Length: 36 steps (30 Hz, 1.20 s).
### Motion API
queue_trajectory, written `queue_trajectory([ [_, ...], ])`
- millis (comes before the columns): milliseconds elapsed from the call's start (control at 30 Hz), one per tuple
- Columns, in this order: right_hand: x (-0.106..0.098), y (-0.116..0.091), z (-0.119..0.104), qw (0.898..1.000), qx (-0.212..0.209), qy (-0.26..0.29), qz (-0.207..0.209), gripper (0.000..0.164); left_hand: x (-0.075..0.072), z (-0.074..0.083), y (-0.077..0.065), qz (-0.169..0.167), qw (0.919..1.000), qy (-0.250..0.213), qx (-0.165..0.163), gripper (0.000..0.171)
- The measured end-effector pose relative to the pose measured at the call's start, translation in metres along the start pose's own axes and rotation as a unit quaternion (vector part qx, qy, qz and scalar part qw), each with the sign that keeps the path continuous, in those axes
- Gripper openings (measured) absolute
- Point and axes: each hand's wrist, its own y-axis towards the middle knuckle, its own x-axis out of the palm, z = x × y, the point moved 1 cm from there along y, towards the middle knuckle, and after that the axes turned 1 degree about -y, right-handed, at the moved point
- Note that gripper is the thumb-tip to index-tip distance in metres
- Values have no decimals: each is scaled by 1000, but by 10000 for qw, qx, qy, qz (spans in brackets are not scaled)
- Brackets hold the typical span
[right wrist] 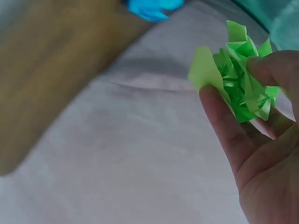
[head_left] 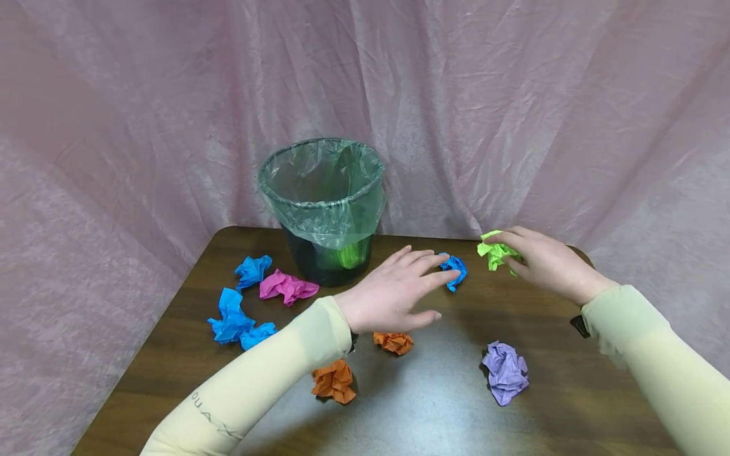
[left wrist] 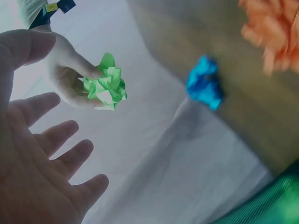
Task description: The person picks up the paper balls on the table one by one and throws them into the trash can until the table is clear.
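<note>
Between thumb and fingers, my right hand (head_left: 544,263) pinches a crumpled lime-green paper ball (right wrist: 238,77) above the table's far right. My left hand (head_left: 396,288) stretches over the middle of the table, fingers spread and holding nothing. Just beyond its fingertips lies a blue paper ball (head_left: 455,271), also visible in the left wrist view. Below the left hand and forearm sit two orange paper balls, one nearer the hand (head_left: 393,342) and one closer to me (head_left: 334,381). A purple paper ball (head_left: 505,372) rests on the right side of the table.
A black mesh bin (head_left: 327,266) with a green-tinted bag liner (head_left: 342,221) stands at the table's back, something lime green showing through its side. Left of it lie a pink paper ball (head_left: 288,288) and several blue ones (head_left: 230,316). A pink curtain (head_left: 422,126) hangs behind.
</note>
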Motion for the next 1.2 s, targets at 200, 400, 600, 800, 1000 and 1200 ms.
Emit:
queue_trajectory([
  [200,-37,42,-21,9988,-307,-74,373,48,-43,-16,-5,490,9988,21,-18,71],
  [400,-61,92,-49,9969,-555,-24,554,46,-83,-41,-24,1014,9942,175,-318,67],
  [600,-71,136,-80,9940,-785,138,750,45,-116,-70,-53,1245,9884,366,-792,68],
  [800,-75,178,-120,9913,-1060,206,753,45,-135,-99,-84,1117,9825,237,-1473,69],
  [1000,-64,215,-158,9932,-1044,290,425,46,-141,-121,-115,1033,9675,-219,-2297,71],
  [1200,-43,241,-182,9957,-917,132,37,48,-140,-134,-148,929,9480,-614,-2980,74],
])
